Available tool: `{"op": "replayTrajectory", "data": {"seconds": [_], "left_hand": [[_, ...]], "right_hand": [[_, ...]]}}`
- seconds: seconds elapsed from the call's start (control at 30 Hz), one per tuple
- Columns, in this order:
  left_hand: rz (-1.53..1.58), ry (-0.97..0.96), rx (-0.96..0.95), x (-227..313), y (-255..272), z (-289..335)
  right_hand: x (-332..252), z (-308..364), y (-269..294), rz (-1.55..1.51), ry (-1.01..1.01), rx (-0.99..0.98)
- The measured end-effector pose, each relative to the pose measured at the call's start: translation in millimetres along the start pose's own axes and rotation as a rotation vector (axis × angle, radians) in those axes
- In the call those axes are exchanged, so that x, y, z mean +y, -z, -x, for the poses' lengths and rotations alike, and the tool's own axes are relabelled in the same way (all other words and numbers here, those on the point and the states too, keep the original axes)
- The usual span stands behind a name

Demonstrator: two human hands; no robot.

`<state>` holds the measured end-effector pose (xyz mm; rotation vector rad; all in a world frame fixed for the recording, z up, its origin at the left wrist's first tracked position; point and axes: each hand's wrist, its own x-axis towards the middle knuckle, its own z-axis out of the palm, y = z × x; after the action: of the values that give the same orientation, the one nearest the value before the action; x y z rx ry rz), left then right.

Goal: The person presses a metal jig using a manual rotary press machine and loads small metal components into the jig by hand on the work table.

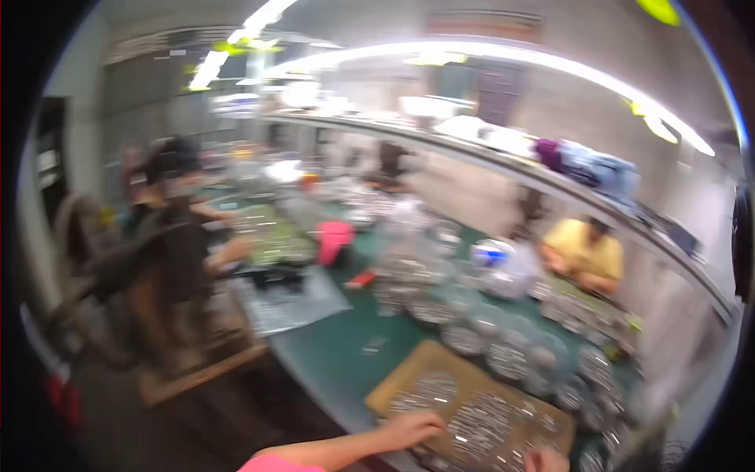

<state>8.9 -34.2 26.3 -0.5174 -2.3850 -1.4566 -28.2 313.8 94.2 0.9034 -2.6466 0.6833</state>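
Small, shiny silvery pieces (480, 425) lie spread on a tan rectangular board (415, 363) atop the green tabletop (338, 363). The left hand (415, 429) and right hand (545, 459) are at its near side (whether either grasps anything, I cannot tell).

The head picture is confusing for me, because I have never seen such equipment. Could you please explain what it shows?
There is no robot here. The left hand and the right hand, both bare, belong to the person wearing this wide fisheye camera, which looks down from the head; so straight edges look bent. The hands are at a flat brown board with many small shiny silver-coloured pieces. Clear round containers stand beyond it on the green tabletop. Farther off is another person in a yellow top. Blur hides whether either hand holds anything.
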Motion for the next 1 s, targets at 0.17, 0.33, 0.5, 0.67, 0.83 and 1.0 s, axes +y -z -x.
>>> {"op": "replayTrajectory", "data": {"seconds": [0.17, 0.33, 0.5, 0.67, 0.83, 1.0], "left_hand": [[-0.092, 0.105, 0.2, -19.7, 27.9, 15.4], [0.137, 0.16, 0.309, -38.1, 31.1, 10.5], [-0.076, 0.191, 0.259, 12.5, 51.7, 9.1], [-0.041, 0.158, 0.276, 10.7, 53.2, 1.9], [-0.054, 0.143, 0.387, 4.5, 47.0, 2.1], [-0.02, 0.172, 0.423, -4.9, 40.0, -0.1]], "right_hand": [[-31.4, -75.9, 124.7, -0.08, 0.135, 0.697], [-21.7, -100.4, 263.6, 0.118, 0.23, 1.164], [-53.0, -135.4, 404.8, 0.561, 0.229, 1.364], [-42.3, -172.6, 537.1, 0.999, 0.163, 1.457], [-63.5, -215.7, 565.6, 1.132, -0.353, 1.24], [-27.2, -231.9, 617.9, 1.255, -0.318, 1.121]]}}
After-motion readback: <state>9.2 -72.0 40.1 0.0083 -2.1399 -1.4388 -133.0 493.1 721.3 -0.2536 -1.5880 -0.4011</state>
